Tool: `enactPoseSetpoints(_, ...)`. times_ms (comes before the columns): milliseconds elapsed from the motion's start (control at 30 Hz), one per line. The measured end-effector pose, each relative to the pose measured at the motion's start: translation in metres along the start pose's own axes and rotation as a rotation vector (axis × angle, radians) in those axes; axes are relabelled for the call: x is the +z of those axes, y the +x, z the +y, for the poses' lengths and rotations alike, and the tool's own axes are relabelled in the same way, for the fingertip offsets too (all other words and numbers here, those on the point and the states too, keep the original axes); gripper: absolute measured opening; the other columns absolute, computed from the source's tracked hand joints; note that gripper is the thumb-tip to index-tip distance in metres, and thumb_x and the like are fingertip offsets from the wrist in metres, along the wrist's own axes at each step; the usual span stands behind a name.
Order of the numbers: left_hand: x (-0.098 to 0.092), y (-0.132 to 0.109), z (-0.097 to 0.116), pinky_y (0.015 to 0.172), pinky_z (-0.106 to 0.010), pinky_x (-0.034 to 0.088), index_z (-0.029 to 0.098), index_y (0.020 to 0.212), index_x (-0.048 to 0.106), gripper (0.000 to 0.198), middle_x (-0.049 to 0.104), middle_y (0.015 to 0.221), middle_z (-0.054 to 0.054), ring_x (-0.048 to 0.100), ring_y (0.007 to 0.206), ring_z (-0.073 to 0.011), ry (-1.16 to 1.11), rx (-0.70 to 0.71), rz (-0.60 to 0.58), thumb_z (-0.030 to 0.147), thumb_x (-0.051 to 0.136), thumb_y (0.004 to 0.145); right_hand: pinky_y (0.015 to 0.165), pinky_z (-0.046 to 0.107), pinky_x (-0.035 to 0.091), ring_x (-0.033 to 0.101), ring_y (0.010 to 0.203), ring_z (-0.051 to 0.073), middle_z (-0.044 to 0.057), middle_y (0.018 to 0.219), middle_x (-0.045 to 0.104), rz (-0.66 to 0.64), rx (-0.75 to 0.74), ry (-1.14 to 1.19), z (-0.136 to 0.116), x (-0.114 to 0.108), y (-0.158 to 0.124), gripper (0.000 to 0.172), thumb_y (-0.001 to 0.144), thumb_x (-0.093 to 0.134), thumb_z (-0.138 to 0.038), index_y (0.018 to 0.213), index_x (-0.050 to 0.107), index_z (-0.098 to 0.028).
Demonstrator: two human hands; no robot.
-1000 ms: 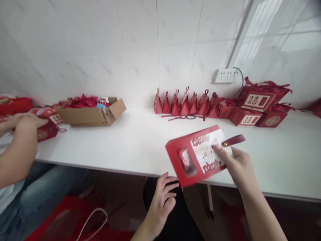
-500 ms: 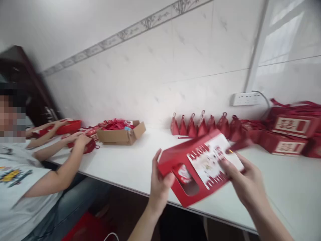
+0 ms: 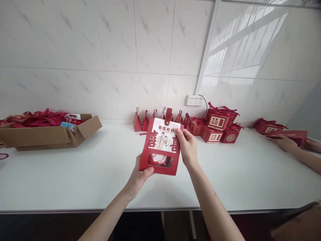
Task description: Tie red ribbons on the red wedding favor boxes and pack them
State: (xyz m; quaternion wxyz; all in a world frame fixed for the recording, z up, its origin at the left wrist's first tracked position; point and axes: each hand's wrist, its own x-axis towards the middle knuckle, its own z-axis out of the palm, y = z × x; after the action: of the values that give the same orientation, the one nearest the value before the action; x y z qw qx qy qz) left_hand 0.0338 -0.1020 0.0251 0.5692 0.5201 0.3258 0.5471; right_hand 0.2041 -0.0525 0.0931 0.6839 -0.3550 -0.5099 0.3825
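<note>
I hold a flat red gift box upright over the white counter, its front toward me, with a white picture panel, an oval window and a strap handle on top. My left hand grips its lower left corner, thumb on the front. The fingers of my right hand are closed on its upper right edge.
Small red pouches stand in a row against the tiled wall, beside stacked red boxes under a wall socket. A cardboard carton of red items sits at left. Another person's hand holds a red box at far right.
The box has turned from tilted to upright and facing me, and my left hand has closed on its lower corner. The view has swung right; the person at left is out of sight.
</note>
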Motion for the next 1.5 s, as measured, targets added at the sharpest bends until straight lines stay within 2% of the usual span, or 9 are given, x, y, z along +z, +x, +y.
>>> enactPoseSetpoints(233,-0.038,0.089,-0.004,0.095,-0.043,0.045,0.019,0.12,0.04,0.07,0.053,0.126,-0.013,0.05,0.118,-0.0286,0.357,0.052,-0.128,0.037,0.075,0.063,0.068,0.027,0.048,0.06,0.078,0.018,0.005,0.087,0.067,0.009,-0.083,-0.096,0.037,0.014,0.055,0.039,0.078,0.054,-0.054,0.088,0.061,-0.017)
enactPoseSetpoints(367,-0.053,0.115,-0.026,0.089,-0.04,0.048,0.016,0.116,0.039,0.074,0.054,0.123,-0.015,0.055,0.111,-0.0281,0.374,0.109,0.057,0.044,0.076,0.058,0.09,0.035,0.045,0.056,0.108,0.024,0.012,0.122,0.058,-0.128,-0.088,-0.15,0.074,0.019,0.072,0.056,0.077,0.054,-0.056,0.116,0.051,-0.017)
enactPoseSetpoints(467,-0.059,0.114,-0.042,0.088,-0.039,0.049,0.016,0.111,0.042,0.068,0.057,0.12,-0.014,0.06,0.105,-0.0268,0.418,0.067,0.186,0.046,0.075,0.059,0.101,0.037,0.039,0.047,0.122,0.025,0.013,0.137,0.046,-0.307,0.005,-0.149,0.107,0.015,0.066,0.074,0.072,0.061,-0.056,0.132,0.036,-0.019)
enactPoseSetpoints(600,-0.062,0.11,-0.046,0.09,-0.037,0.048,0.017,0.11,0.045,0.061,0.059,0.119,-0.012,0.06,0.105,-0.0253,0.416,0.031,0.199,0.045,0.072,0.064,0.098,0.04,0.043,0.054,0.115,0.026,0.013,0.128,0.054,-0.459,0.178,-0.11,0.134,0.009,0.051,0.06,0.077,0.057,-0.055,0.122,0.046,-0.018)
enactPoseSetpoints(700,-0.064,0.111,-0.044,0.09,-0.036,0.047,0.017,0.116,0.043,0.058,0.057,0.122,-0.011,0.058,0.108,-0.0252,0.403,0.055,0.134,0.048,0.063,0.071,0.096,0.04,0.045,0.056,0.113,0.026,0.012,0.126,0.057,-0.377,0.165,-0.145,0.135,0.008,0.044,0.054,0.077,0.058,-0.052,0.119,0.047,-0.019)
enactPoseSetpoints(800,-0.07,0.11,-0.04,0.092,-0.037,0.046,0.018,0.124,0.039,0.06,0.054,0.126,-0.011,0.054,0.114,-0.0257,0.459,0.178,-0.009,0.044,0.059,0.074,0.093,0.042,0.046,0.057,0.11,0.028,0.012,0.122,0.059,-0.251,0.014,-0.318,0.133,0.004,0.042,0.064,0.071,0.066,-0.047,0.123,0.041,-0.021)
enactPoseSetpoints(967,-0.084,0.104,-0.034,0.101,-0.044,0.038,0.018,0.122,0.045,0.066,0.053,0.127,-0.012,0.048,0.12,-0.0295,0.91,0.259,0.05,0.033,0.07,0.063,0.091,0.041,0.047,0.058,0.108,0.029,0.012,0.125,0.056,-0.459,-0.178,-0.478,0.14,-0.007,0.041,0.054,0.067,0.069,-0.04,0.114,0.05,-0.022)
enactPoseSetpoints(1167,-0.082,0.101,-0.034,0.105,-0.053,0.028,0.017,0.114,0.054,0.06,0.06,0.117,-0.012,0.046,0.12,-0.0352,1.01,0.072,0.073,0.038,0.071,0.061,0.088,0.043,0.048,0.061,0.103,0.029,0.013,0.113,0.064,-0.457,0.096,-0.563,0.147,-0.007,0.04,0.055,0.073,0.063,-0.044,0.118,0.045,-0.018)
enactPoseSetpoints(1500,-0.079,0.094,-0.032,0.095,-0.046,0.038,0.021,0.108,0.058,0.052,0.062,0.108,-0.009,0.053,0.108,-0.0325,1.063,0.145,0.102,0.036,0.071,0.06,0.087,0.04,0.049,0.062,0.103,0.028,0.01,0.114,0.065,-0.475,0.031,-0.518,0.138,-0.006,0.036,0.054,0.073,0.063,-0.044,0.119,0.048,-0.02)
